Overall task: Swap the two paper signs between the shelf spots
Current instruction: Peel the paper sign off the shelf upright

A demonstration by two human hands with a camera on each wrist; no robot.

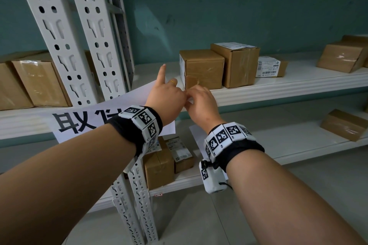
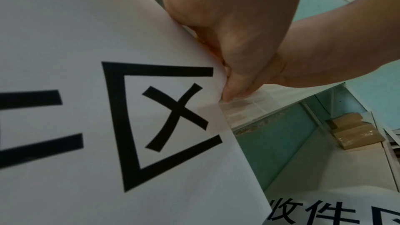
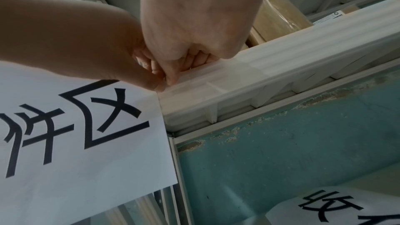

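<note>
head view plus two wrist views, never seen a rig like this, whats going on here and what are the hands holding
There is no machine here: a person wears three cameras. The head view looks down at both arms, and each wrist view looks along one hand. The patterned bands are worn on the wrists. The white shelf carries cardboard boxes. A paper sign with large black characters hangs from the shelf's front edge. The left hand holds its top right corner, index finger sticking up. The right hand picks at the clear tape fixing that corner to the edge. A second sign lies lower down.
</note>
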